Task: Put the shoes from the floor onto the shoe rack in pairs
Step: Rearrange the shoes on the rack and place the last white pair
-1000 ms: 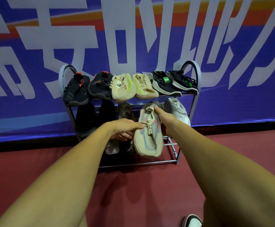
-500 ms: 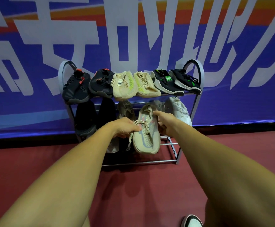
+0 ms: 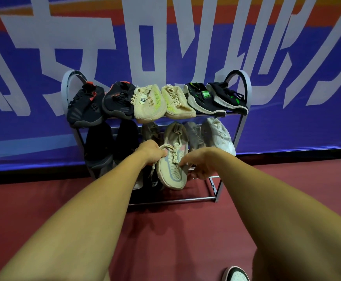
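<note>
Beige shoe (image 3: 170,173) lies lengthwise, toe nearest; left hand (image 3: 151,152) grips its laces, right hand (image 3: 203,162) pinches its right edge.

Dim, even indoor light; wide-angle bend at edges.
Soft shadows on red floor (image 3: 165,230) under arms; rack's (image 3: 244,118) lower tier murky; banner (image 3: 287,57) slightly soft.

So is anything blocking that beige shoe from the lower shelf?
Nothing visible. The left hand and right hand hold the shoe at a slot on the lower shelf, between a tan shoe and a grey shoe.
</note>
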